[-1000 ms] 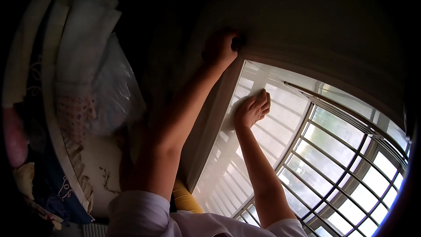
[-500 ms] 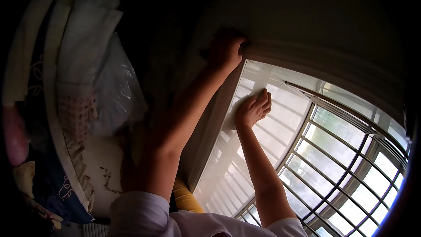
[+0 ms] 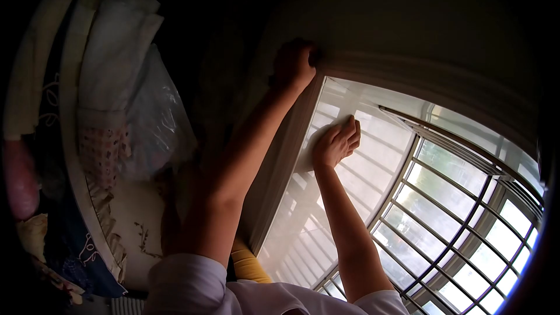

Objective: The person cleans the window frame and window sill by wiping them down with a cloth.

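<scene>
My left hand [image 3: 294,65] is raised in deep shadow by the upper corner of the window frame [image 3: 286,175]. Its fingers are curled closed, and dark patches show at its edges. What it grips, if anything, I cannot make out. Lower and to the right, my right hand [image 3: 336,143] rests against the glossy white window reveal [image 3: 373,146]. Its fingers are slightly bent and point up and right, with nothing visible in them.
Metal bars [image 3: 431,192] cross the bright window at the right. Along the left side are pale folded cloth [image 3: 114,52], a clear plastic bag [image 3: 157,116] and dark blue patterned fabric [image 3: 87,256]. Something yellow [image 3: 251,262] shows beside my body.
My left hand has shifted slightly left, away from the frame corner. My right hand stays nearly in place on the reveal.
</scene>
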The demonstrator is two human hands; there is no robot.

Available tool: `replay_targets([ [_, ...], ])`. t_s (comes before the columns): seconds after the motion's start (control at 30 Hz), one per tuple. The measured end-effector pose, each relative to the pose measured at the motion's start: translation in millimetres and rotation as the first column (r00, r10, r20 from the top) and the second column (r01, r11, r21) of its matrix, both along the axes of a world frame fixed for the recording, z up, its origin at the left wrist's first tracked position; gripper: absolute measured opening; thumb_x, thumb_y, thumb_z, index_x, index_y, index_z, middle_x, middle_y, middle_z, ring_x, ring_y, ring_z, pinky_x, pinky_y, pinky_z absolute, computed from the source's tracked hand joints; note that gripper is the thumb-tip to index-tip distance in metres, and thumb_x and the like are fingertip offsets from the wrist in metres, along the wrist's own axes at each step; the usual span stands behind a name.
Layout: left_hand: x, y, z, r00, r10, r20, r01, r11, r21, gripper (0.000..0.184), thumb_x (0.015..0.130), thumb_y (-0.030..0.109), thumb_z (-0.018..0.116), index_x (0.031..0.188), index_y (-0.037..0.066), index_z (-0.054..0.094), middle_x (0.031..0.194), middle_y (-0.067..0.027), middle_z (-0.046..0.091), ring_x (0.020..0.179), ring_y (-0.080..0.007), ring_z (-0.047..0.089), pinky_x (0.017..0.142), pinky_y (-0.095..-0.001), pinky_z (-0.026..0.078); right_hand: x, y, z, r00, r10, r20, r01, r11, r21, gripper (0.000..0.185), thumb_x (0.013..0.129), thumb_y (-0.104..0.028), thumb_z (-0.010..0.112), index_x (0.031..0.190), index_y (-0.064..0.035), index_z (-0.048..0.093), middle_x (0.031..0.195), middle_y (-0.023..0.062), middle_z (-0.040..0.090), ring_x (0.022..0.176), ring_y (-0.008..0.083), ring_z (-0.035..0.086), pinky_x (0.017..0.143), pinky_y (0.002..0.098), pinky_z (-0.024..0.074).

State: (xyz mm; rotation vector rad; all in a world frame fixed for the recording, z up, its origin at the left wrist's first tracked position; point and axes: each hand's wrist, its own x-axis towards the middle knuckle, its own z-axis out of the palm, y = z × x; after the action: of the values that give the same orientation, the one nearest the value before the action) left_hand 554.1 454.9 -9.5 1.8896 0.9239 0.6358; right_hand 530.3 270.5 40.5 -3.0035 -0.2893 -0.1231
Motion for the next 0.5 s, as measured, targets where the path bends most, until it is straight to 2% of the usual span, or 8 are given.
replay_targets([
  [0.07,-1,-3,3,0.968,-0.005,0.249,0.039,0.991,-0.132,0.017,0.072,-0.001,0.064,0.083,0.011,0.068,0.091,-0.0084,0.065,0.086,-0.0289,0.062,0.077,-0.0383,0.052,1,1,0,1.000,-0.002,-0.005,0.002,1.000,-0.002,0.051,0.093,-0.030,0.035,0.139,-0.0066,0.037,0.146,0.0132,0.031,0.132,0.0360,0.027,0.107,0.0507,0.0224],
  [0.1,-1,-3,9,0.969,-0.009,0.247,0.045,0.989,-0.140,0.017,0.072,-0.001,0.064,0.083,0.011,0.068,0.091,-0.0084,0.065,0.086,-0.0289,0.062,0.077,-0.0383,0.052,1,1,1,1.000,0.001,-0.008,-0.001,1.000,-0.002,0.051,0.093,-0.030,0.035,0.139,-0.0067,0.037,0.146,0.0132,0.031,0.132,0.0359,0.027,0.107,0.0506,0.0224],
  [0.17,2,-2,23,0.899,-0.014,0.439,0.082,0.987,-0.137,0.017,0.072,-0.001,0.064,0.084,0.010,0.068,0.090,-0.0086,0.065,0.084,-0.0285,0.063,0.076,-0.0373,0.052,2,0,0,1.000,-0.011,-0.015,0.011,1.000,-0.005,0.051,0.093,-0.029,0.036,0.138,-0.0066,0.037,0.146,0.0131,0.031,0.132,0.0357,0.028,0.108,0.0501,0.0220],
  [0.23,9,-9,2,0.914,0.033,0.404,0.039,0.985,-0.168,0.017,0.072,-0.002,0.064,0.083,0.011,0.068,0.090,-0.0081,0.065,0.084,-0.0284,0.062,0.076,-0.0371,0.052,1,-4,-4,0.999,0.022,0.041,-0.021,1.000,-0.012,0.048,0.094,-0.028,0.036,0.138,-0.0092,0.038,0.144,0.0091,0.033,0.131,0.0337,0.029,0.106,0.0502,0.0258],
  [0.3,11,-6,-15,0.925,0.085,0.371,-0.018,0.983,-0.180,0.018,0.072,-0.002,0.064,0.082,0.011,0.069,0.091,-0.0075,0.066,0.085,-0.0284,0.062,0.076,-0.0369,0.052,1,-1,-2,1.000,0.009,0.015,-0.009,1.000,-0.008,0.049,0.093,-0.027,0.036,0.138,-0.0076,0.038,0.145,0.0110,0.032,0.132,0.0345,0.028,0.107,0.0501,0.0235],
  [0.4,4,4,-16,0.994,-0.042,0.103,0.035,0.997,0.070,0.023,0.068,-0.003,0.066,0.083,0.014,0.070,0.092,-0.0068,0.066,0.091,-0.0285,0.061,0.078,-0.0376,0.052,1,2,0,1.000,0.002,-0.012,-0.002,1.000,-0.005,0.050,0.092,-0.027,0.037,0.138,-0.0062,0.037,0.146,0.0127,0.030,0.133,0.0349,0.026,0.108,0.0498,0.0210],
  [0.43,1,4,-9,0.994,-0.041,0.103,0.034,0.997,0.072,0.023,0.068,-0.003,0.066,0.083,0.014,0.070,0.092,-0.0068,0.066,0.091,-0.0285,0.061,0.078,-0.0376,0.052,0,1,1,1.000,0.005,-0.012,-0.005,1.000,-0.014,0.050,0.092,-0.026,0.037,0.138,-0.0063,0.037,0.146,0.0126,0.030,0.133,0.0347,0.026,0.108,0.0496,0.0208],
  [0.5,-2,6,4,0.973,-0.034,0.229,0.004,0.992,0.129,0.018,0.069,-0.001,0.066,0.080,0.013,0.069,0.085,-0.0075,0.066,0.081,-0.0265,0.063,0.071,-0.0356,0.051,2,1,0,1.000,0.013,-0.001,-0.013,1.000,-0.015,0.050,0.092,-0.026,0.037,0.138,-0.0065,0.037,0.146,0.0126,0.030,0.133,0.0345,0.026,0.108,0.0495,0.0207],
])
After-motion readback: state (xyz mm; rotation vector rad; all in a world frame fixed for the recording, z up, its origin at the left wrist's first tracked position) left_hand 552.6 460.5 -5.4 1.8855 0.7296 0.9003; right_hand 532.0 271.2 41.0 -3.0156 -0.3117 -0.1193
